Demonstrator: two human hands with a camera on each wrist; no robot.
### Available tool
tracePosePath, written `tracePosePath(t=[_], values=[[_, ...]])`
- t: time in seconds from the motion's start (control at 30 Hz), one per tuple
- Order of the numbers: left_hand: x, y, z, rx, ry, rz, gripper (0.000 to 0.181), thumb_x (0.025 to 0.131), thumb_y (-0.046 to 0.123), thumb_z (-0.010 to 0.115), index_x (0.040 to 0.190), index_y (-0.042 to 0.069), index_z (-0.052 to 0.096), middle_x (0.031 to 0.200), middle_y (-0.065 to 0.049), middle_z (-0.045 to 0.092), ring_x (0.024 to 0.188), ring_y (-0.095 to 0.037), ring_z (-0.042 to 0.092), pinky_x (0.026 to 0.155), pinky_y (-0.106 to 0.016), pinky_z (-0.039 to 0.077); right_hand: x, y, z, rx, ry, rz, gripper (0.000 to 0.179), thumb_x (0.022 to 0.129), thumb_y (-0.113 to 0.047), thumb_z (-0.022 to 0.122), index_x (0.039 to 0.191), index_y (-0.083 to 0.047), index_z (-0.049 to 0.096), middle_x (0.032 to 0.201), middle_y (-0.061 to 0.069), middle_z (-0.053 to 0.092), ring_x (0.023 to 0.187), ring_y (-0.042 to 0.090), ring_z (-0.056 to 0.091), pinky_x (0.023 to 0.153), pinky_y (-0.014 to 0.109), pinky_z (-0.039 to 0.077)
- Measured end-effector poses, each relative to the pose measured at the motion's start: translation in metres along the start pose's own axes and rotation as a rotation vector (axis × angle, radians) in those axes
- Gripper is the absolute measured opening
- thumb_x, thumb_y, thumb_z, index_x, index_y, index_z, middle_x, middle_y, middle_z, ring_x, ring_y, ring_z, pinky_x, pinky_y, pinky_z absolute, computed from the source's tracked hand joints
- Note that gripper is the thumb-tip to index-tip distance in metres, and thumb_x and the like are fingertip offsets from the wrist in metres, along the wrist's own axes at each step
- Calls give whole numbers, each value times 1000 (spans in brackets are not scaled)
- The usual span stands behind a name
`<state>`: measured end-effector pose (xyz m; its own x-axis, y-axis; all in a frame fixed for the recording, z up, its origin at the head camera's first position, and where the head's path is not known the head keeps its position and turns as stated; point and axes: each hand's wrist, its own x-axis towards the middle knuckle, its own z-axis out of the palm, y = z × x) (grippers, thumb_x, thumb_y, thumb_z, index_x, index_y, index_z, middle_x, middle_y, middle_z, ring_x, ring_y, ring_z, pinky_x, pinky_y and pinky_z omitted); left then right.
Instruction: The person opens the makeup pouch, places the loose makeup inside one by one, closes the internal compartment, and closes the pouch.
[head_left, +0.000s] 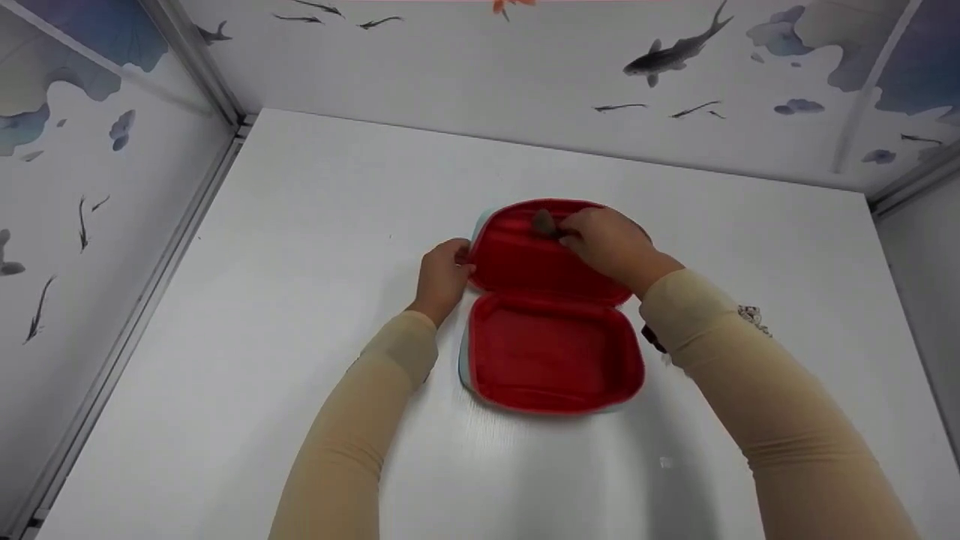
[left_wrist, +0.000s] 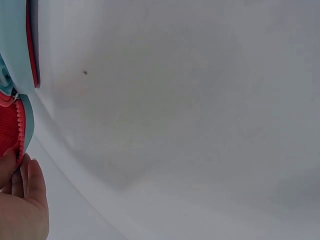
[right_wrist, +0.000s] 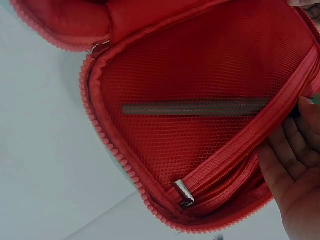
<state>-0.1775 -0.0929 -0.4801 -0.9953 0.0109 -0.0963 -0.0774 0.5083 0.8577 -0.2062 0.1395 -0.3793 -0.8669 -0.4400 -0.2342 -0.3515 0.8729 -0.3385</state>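
A zip case with light-blue outside and red lining lies unfolded, its lid (head_left: 525, 259) on the far side and its base (head_left: 555, 352) nearer. At the lid's left edge my left hand (head_left: 442, 277) pinches the zipped rim (left_wrist: 20, 130) between thumb and fingers. My right hand (head_left: 611, 244) is over the lid's far part, holding a slim tool by the pocket opening. The tool's wider brownish end (head_left: 544, 223) shows beside my fingertips. Its straight grey-brown handle (right_wrist: 195, 107) lies behind the red mesh pocket (right_wrist: 165, 145). Its exact kind is unclear.
Around the case spreads a white tabletop (head_left: 300, 225). White panels printed with fish (head_left: 679, 56) rise at the back and sides. A metal zip pull (right_wrist: 184, 192) hangs at one end of the pocket. Past my right sleeve sits a small patterned silvery thing (head_left: 754, 319).
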Motion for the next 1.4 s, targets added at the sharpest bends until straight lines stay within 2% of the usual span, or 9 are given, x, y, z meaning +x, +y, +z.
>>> tracePosePath(t=[0.3, 0.53, 0.9, 1.13, 1.23, 1.4], values=[[1, -1, -1, -1, 3, 23, 29, 88, -6, 62, 116, -1, 63, 112, -13, 67, 105, -23, 62, 92, -31, 49, 1, 0, 5, 17, 18, -5, 22, 97, -14, 58, 115, -9, 69, 106, 8, 69, 101, 26, 62, 93, 43, 49], [0, -2, -1, -7, 6, 48, 31, 87, -8, 61, 117, -3, 63, 112, -15, 67, 106, -24, 62, 93, -32, 48, 4, 0, 4, 28, 45, -36, 24, 94, -9, 61, 116, -5, 69, 114, 11, 68, 111, 29, 59, 98, 45, 46], [-1, 0, -2, 8, -5, 41, 30, 87, -7, 61, 117, -1, 63, 112, -14, 66, 106, -23, 61, 93, -32, 49, 8, -8, 1, 70, -16, 37, 24, 95, -12, 60, 117, -8, 70, 114, 10, 68, 109, 28, 59, 96, 44, 48], [-1, -1, -1, 17, -5, 30, 30, 88, -6, 60, 117, -1, 63, 112, -13, 66, 106, -23, 61, 93, -31, 48, 12, -11, 0, 73, -61, 27, 22, 95, -12, 60, 114, -10, 72, 110, 7, 69, 100, 24, 61, 91, 42, 51], [-2, 0, -1, 25, -7, 24, 30, 88, -6, 61, 118, 0, 63, 113, -13, 66, 107, -22, 60, 93, -31, 48, 13, -12, 0, 55, -72, 14, 19, 95, -12, 60, 108, -12, 74, 102, 5, 71, 93, 21, 61, 88, 39, 52], [-2, 2, -1, 35, -14, 18, 33, 89, -5, 62, 121, 0, 62, 114, -11, 66, 108, -21, 60, 95, -30, 47, 15, -15, 0, 12, -78, -26, 19, 95, -13, 58, 88, -13, 75, 74, 3, 66, 73, 18, 55, 73, 33, 49]])
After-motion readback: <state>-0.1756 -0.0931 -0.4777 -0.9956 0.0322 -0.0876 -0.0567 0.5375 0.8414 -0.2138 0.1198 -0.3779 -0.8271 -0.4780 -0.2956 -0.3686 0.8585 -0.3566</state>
